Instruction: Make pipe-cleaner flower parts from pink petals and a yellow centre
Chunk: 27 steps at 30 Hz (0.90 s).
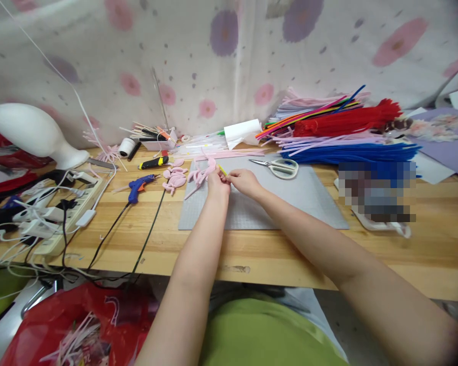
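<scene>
Both hands work close together above the grey cutting mat (282, 203). My left hand (218, 185) is closed at a pink pipe-cleaner shape (201, 173) with curled, dangling ends. A short yellow pipe cleaner (222, 170) sticks out between the hands. Its lower end meets the pinched fingertips of my right hand (246, 182). The fingers partly hide where the yellow and pink pieces meet. To the left of the mat lie several coiled pink pipe-cleaner pieces (174, 179). Scissors (280, 168) with pale handles rest on the mat's far part, beyond my right hand.
A blue glue gun (137, 188) and a yellow-black utility knife (153, 162) lie left. Cables crowd the power strip (74, 216) near a white foam head (34, 132). Blue pipe cleaners (347, 152) and red ones (347, 119) are stacked back right.
</scene>
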Each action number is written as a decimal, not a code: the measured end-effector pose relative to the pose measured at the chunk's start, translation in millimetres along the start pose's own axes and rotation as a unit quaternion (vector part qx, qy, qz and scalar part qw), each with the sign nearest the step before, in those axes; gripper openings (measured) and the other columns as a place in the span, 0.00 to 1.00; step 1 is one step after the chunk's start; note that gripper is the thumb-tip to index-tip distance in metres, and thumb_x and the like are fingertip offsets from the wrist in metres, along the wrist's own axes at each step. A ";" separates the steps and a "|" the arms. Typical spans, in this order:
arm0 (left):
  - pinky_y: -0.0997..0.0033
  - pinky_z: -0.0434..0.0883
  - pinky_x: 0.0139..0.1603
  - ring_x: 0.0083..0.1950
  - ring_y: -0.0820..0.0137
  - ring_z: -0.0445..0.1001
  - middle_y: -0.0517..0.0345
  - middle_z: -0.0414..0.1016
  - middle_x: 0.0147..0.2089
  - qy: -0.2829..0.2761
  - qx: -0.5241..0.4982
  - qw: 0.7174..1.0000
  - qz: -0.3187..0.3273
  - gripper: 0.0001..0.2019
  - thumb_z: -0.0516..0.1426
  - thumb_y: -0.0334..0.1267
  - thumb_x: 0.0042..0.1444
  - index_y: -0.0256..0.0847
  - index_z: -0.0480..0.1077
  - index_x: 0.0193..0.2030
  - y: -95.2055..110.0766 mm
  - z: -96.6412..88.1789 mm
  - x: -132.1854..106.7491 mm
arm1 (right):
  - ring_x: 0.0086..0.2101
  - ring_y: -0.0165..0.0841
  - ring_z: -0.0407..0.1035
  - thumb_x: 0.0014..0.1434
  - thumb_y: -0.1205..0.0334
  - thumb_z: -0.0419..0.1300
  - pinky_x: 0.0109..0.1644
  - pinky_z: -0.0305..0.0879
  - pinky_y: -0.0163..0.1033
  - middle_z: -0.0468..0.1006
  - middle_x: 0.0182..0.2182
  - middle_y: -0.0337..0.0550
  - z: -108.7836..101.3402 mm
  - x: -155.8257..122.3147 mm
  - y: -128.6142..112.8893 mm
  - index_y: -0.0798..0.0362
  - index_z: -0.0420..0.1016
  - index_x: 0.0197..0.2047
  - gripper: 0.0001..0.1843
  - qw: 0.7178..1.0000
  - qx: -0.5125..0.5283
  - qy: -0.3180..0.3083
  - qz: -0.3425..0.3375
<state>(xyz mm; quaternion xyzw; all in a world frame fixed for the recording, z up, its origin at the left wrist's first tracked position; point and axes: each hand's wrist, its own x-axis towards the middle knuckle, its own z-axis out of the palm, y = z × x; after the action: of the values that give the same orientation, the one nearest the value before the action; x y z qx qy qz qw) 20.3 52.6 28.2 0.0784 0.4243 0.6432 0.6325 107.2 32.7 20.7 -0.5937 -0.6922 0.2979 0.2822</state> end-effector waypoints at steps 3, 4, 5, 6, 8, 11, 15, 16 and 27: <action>0.82 0.46 0.15 0.12 0.84 0.42 0.70 0.40 0.13 0.024 -0.048 0.997 -0.054 0.17 0.48 0.31 0.58 0.38 0.49 0.18 -2.2 2.7 -2.4 | 0.28 0.27 0.63 0.51 0.59 0.50 0.30 0.52 0.32 0.74 0.26 0.39 0.9 1.5 3.5 0.54 0.75 0.27 0.14 1.000 0.000 -0.012 -0.006; 0.83 0.47 0.15 0.12 0.84 0.42 0.70 0.40 0.13 0.017 -0.051 0.997 -0.061 0.17 0.48 0.31 0.57 0.37 0.50 0.18 -1.6 2.2 -4.1 | 0.27 0.27 0.62 0.51 0.59 0.50 0.29 0.51 0.32 0.73 0.25 0.39 -2.3 2.4 4.6 0.54 0.74 0.26 0.13 1.000 0.006 -0.020 -0.005; 0.84 0.49 0.16 0.12 0.84 0.44 0.70 0.42 0.13 0.002 -0.046 0.997 -0.067 0.15 0.49 0.31 0.57 0.37 0.53 0.19 -0.1 0.7 -6.1 | 0.25 0.26 0.60 0.51 0.60 0.50 0.28 0.51 0.32 0.71 0.23 0.39 -7.0 3.4 5.5 0.55 0.72 0.25 0.13 0.999 0.015 -0.029 -0.002; 0.84 0.52 0.17 0.13 0.85 0.46 0.70 0.44 0.13 -0.021 -0.033 0.996 -0.077 0.13 0.50 0.32 0.56 0.37 0.56 0.20 2.4 -1.7 -8.4 | 0.24 0.26 0.59 0.50 0.61 0.50 0.27 0.50 0.32 0.69 0.21 0.38 -13.1 4.4 6.2 0.55 0.71 0.24 0.12 0.999 0.026 -0.041 0.002; 0.83 0.59 0.21 0.15 0.84 0.54 0.68 0.53 0.15 -0.085 0.014 0.991 -0.101 0.10 0.52 0.38 0.55 0.36 0.63 0.25 10.3 -9.1 -12.4 | 0.21 0.25 0.55 0.49 0.62 0.50 0.25 0.48 0.32 0.63 0.18 0.36 -28.5 6.6 7.5 0.56 0.67 0.21 0.09 0.996 0.056 -0.071 0.012; 0.79 0.64 0.24 0.19 0.82 0.61 0.63 0.61 0.20 -0.169 0.136 0.970 -0.106 0.15 0.53 0.48 0.51 0.36 0.69 0.31 26.7 -22.7 -14.7 | 0.19 0.23 0.49 0.47 0.64 0.51 0.23 0.46 0.32 0.54 0.14 0.33 -55.1 9.8 9.2 0.55 0.62 0.19 0.08 0.983 0.098 -0.153 0.016; 0.81 0.63 0.22 0.21 0.82 0.62 0.61 0.65 0.22 -0.267 0.401 0.876 -0.040 0.11 0.61 0.42 0.42 0.35 0.72 0.28 46.2 -31.4 -12.4 | 0.19 0.22 0.46 0.47 0.63 0.53 0.22 0.44 0.32 0.54 0.16 0.33 -82.6 13.9 6.0 0.56 0.63 0.19 0.09 0.953 0.076 -0.292 -0.005; 0.81 0.63 0.22 0.21 0.82 0.63 0.60 0.66 0.22 -0.292 0.453 0.842 -0.028 0.10 0.63 0.40 0.40 0.35 0.72 0.27 49.6 -31.0 -12.1 | 0.19 0.22 0.47 0.47 0.63 0.54 0.23 0.44 0.32 0.55 0.16 0.34 -86.4 14.7 3.7 0.56 0.63 0.19 0.09 0.947 0.061 -0.316 -0.007; 0.81 0.57 0.16 0.16 0.82 0.58 0.62 0.62 0.15 -0.274 0.484 0.830 0.044 0.08 0.63 0.34 0.38 0.34 0.69 0.19 40.1 -23.8 -5.1 | 0.20 0.23 0.51 0.49 0.54 0.57 0.24 0.47 0.32 0.60 0.16 0.35 -95.3 15.2 -2.0 0.57 0.70 0.23 0.14 0.937 -0.032 -0.347 -0.035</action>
<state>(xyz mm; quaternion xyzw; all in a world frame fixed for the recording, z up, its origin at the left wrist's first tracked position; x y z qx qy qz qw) -23.9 43.9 41.4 0.5659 0.4867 0.3346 0.5753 174.8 54.9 85.9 -0.4376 -0.7765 0.4531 0.0160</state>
